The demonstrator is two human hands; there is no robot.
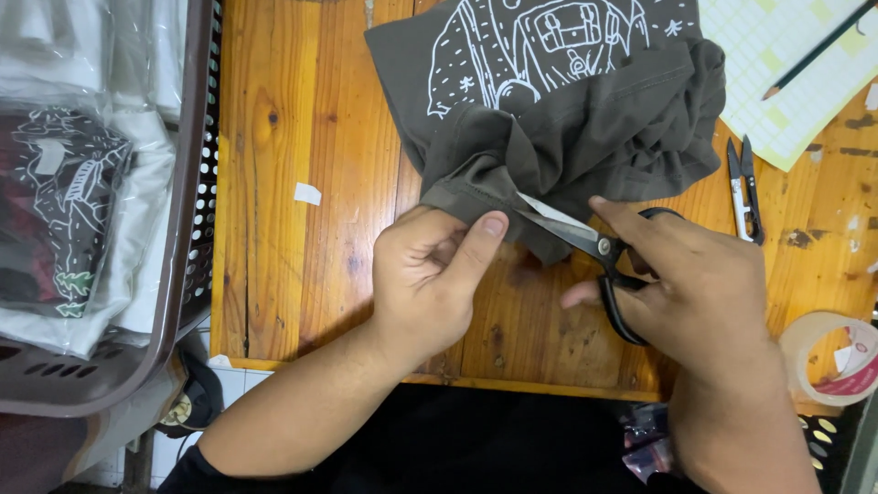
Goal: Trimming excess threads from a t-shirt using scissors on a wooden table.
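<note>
A dark olive t-shirt [585, 110] with a white line drawing lies bunched on the wooden table [293, 274]. My left hand [430, 279] pinches the shirt's hem near the table's middle, thumb pointing up. My right hand [695, 293] grips black-handled scissors [585, 242], fingers through the loops. The blades are slightly apart and point left at the pinched hem, right beside my left thumb.
Small black thread snips [745, 187] lie to the right. A yellow-gridded sheet [796, 82] with a pencil [819, 50] sits at the top right. A tape roll [837, 357] rests at the right edge. A brown basket [174, 229] of bagged garments stands left.
</note>
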